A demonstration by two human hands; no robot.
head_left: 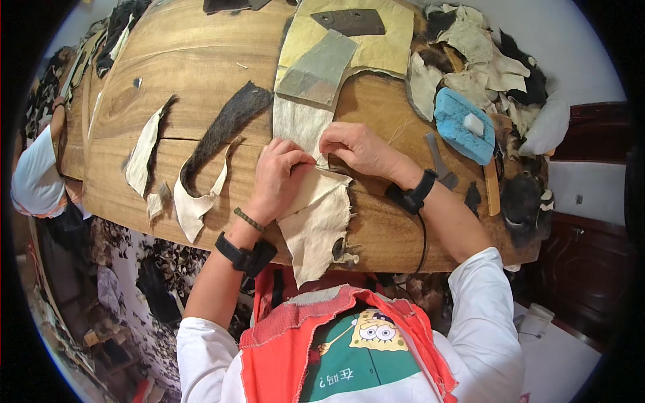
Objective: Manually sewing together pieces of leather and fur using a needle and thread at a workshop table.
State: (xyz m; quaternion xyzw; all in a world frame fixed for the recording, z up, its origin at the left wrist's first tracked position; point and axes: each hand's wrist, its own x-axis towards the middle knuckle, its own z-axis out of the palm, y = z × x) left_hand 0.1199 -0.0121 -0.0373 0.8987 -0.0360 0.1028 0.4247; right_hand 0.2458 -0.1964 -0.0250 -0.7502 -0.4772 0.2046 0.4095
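Observation:
Both my hands meet over a cream piece of hide (314, 218) that hangs over the table's near edge. My left hand (283, 171) is closed, thumb and fingers pinched at the top of this hide. Just to its right, my right hand (355, 149) pinches at the hide's edge where it meets another pale hide strip (295, 122). Whether a needle or thread is between the fingers is too small to tell. Above them, a translucent grey sheet (317, 70) overlaps the far end of that strip and a yellow sheet (390, 50).
A dark flat blade (349, 22) lies on the yellow sheet. To the right are a blue sponge (447, 117) with a white block (474, 125), a metal tool (440, 160), a wooden stick (492, 189) and piled hides (470, 40). Leftward lie fur strips (225, 124). Another person (40, 168) stands far left.

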